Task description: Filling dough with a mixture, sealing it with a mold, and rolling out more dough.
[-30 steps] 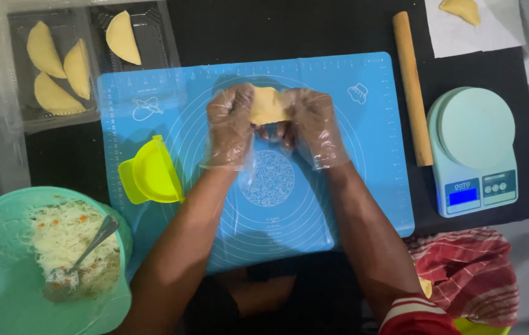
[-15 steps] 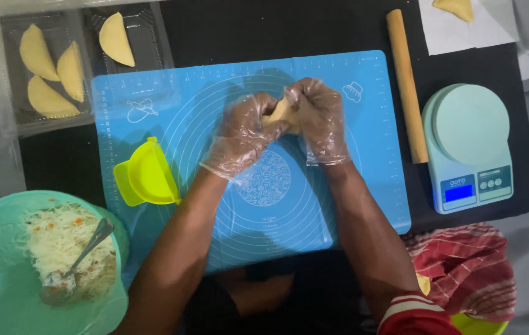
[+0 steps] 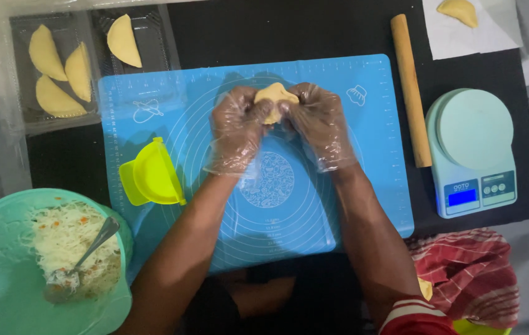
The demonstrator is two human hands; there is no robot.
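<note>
One dough piece (image 3: 275, 99), pale yellow and lumpy, pinched between my left hand (image 3: 234, 129) and right hand (image 3: 320, 124), fingers curled shut on it in clear gloves, above the blue mat (image 3: 289, 205) centre. Its lower half is hidden by my fingers. Four folded pastries (image 3: 66, 71) in trays at 10 o'clock; one rolling pin (image 3: 411, 87) at 2 o'clock.

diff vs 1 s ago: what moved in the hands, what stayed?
Both gloved hands, left hand and right hand, kept hold of the dough piece throughout. It went from a flat sheet to a pinched lump between the fingers, held above the blue mat. Yellow press, rolling pin and scale stayed put.
</note>
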